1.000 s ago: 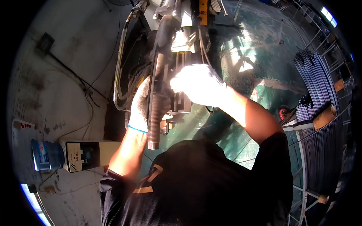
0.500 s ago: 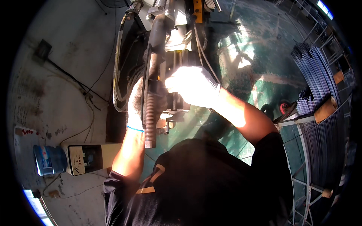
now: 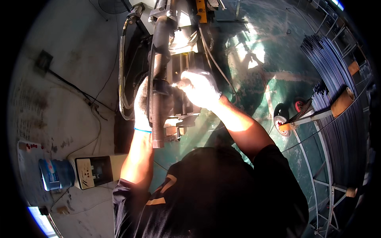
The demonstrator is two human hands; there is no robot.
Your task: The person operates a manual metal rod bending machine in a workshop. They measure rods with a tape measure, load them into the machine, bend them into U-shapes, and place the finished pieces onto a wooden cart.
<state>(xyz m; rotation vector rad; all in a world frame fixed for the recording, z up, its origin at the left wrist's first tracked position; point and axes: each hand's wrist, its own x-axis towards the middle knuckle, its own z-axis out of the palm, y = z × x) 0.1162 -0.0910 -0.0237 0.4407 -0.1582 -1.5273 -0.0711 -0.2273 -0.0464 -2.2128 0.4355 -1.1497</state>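
A thick threaded rod juts toward me from a machine, with a dark round collar partway along it. My left hand, in a light knitted glove, is at the rod's left side. Its fingers pass behind the rod and a narrow dark bar, so their grip is hidden. Just right of the collar is my right hand, also gloved and brightly sunlit. Its thumb and fingers are curled together in a pinch. Glare at the fingertips hides what they hold, if anything.
Cables and a hose hang along the machine's left side. A water dispenser with a blue bottle is at the left. On the right, a metal rack carries bundles of long thin rods; a wheel is near it.
My right hand has turned, and its curled thumb and fingers now show beside the collar. My left hand stays at the rod. The whole view has shifted slightly.
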